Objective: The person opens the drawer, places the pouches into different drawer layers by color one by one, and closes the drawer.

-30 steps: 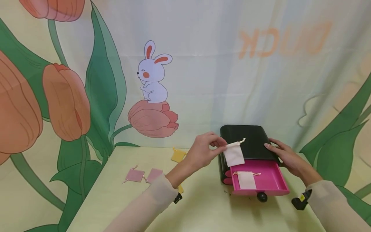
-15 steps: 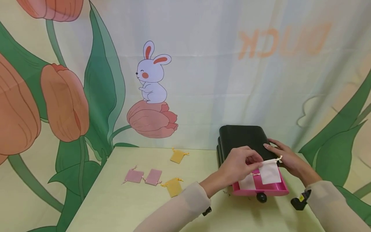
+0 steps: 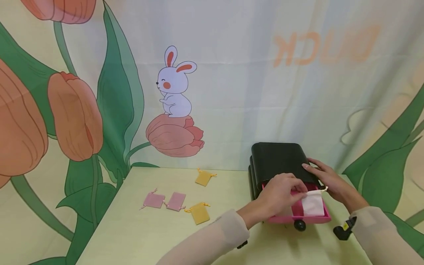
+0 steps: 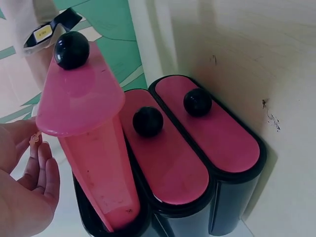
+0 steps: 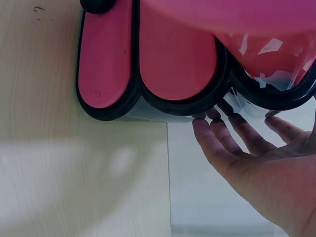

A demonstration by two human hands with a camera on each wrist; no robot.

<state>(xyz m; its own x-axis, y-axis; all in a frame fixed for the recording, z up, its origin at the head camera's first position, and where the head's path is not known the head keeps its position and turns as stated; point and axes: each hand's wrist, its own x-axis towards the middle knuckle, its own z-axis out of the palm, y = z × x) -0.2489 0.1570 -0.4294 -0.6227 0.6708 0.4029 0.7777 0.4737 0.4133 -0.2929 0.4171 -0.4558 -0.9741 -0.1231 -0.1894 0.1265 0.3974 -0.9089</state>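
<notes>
In the head view my left hand [image 3: 279,193] pinches a small white drawstring pouch [image 3: 313,203] by its upper edge. The pouch hangs in the right part of a pink drawer [image 3: 328,217], pulled out of the top tier of a black drawer unit [image 3: 278,162]. My left hand covers much of the drawer's left side. The left wrist view shows the thumb and fingers [image 4: 42,173] beside the pulled-out drawer. My right hand [image 3: 329,180] rests against the unit's right side, its fingers [image 5: 249,133] extended along the black wall in the right wrist view.
Two pink pouches [image 3: 154,200] and two yellow pouches [image 3: 200,213] lie on the pale table [image 3: 132,235], left of the unit. Two lower pink drawers [image 4: 168,158] are closed. A printed curtain [image 3: 228,92] hangs behind the table.
My left hand has carried the white pouch rightward from the unit's left edge and lowered it into the open drawer's right part. My right hand has stayed on the unit.
</notes>
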